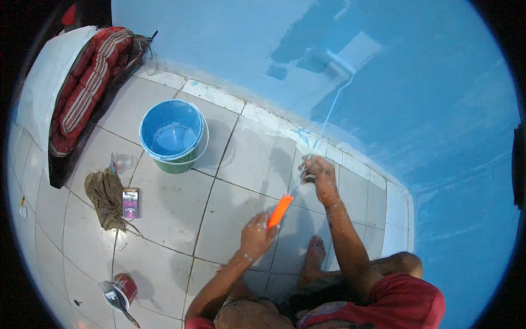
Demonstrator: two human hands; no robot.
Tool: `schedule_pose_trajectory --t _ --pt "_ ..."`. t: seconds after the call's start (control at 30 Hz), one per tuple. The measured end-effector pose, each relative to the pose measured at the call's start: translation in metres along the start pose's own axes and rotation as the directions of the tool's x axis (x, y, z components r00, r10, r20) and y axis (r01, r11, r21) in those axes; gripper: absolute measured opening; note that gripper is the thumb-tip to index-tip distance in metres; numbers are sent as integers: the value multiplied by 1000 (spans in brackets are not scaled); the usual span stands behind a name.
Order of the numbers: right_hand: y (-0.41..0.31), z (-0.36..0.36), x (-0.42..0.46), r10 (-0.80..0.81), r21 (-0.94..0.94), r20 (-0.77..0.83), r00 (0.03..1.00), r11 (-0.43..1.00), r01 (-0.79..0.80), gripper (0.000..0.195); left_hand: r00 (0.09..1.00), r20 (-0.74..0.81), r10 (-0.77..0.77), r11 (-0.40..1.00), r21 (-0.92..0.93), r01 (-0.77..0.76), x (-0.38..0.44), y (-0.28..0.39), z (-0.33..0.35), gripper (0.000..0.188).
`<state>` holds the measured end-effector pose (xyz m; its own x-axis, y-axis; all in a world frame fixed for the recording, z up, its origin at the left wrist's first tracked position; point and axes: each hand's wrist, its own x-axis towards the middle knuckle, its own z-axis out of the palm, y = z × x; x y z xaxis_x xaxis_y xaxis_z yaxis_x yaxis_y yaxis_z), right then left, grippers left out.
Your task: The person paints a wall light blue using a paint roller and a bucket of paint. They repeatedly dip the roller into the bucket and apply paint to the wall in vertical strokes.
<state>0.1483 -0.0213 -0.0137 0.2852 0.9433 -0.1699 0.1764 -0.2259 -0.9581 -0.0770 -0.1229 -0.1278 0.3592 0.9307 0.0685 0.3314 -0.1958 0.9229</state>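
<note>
My left hand [258,234] is closed around the orange handle of a paint roller [280,211]. Farther up the thin metal rod, my right hand [318,174] holds it with bent fingers. The blurred roller head [341,63] lies against the blue wall [444,103], where darker and lighter blue patches of paint meet. Left of the roller, a bucket [174,164] with a white wire handle stands on the tiles, its inside coated blue and light blue paint at the bottom. Paint specks dot both hands and forearms.
White skirting tiles [213,95] edge the wall's foot. At left are a striped red cushion [92,88] in a bag, a brown cloth [102,199], a cigarette pack [131,203] and a clear plastic cup [124,162]. A small tin [126,285] with a paintbrush [117,302] across it stands at lower left.
</note>
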Motion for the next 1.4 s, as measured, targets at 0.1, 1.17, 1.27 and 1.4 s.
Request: schedule_pose_trajectory --t 0.1,1.17,1.27,1.4 --pt "39 -3 -11 113 4 12 994 994 -113 28 999 25 -40 998 41 39 -24 -22 19 39" --pt "-53 -45 10 -169 -172 -48 985 972 158 36 992 64 111 985 -141 -101 57 33 39 48" --pt "-2 -29 -5 -61 -106 -1 998 993 61 30 997 63 33 983 -184 -21 9 6 52 50" --pt "30 -21 0 45 -93 2 999 995 -44 25 987 155 -48 988 -140 70 -7 -2 48 48"
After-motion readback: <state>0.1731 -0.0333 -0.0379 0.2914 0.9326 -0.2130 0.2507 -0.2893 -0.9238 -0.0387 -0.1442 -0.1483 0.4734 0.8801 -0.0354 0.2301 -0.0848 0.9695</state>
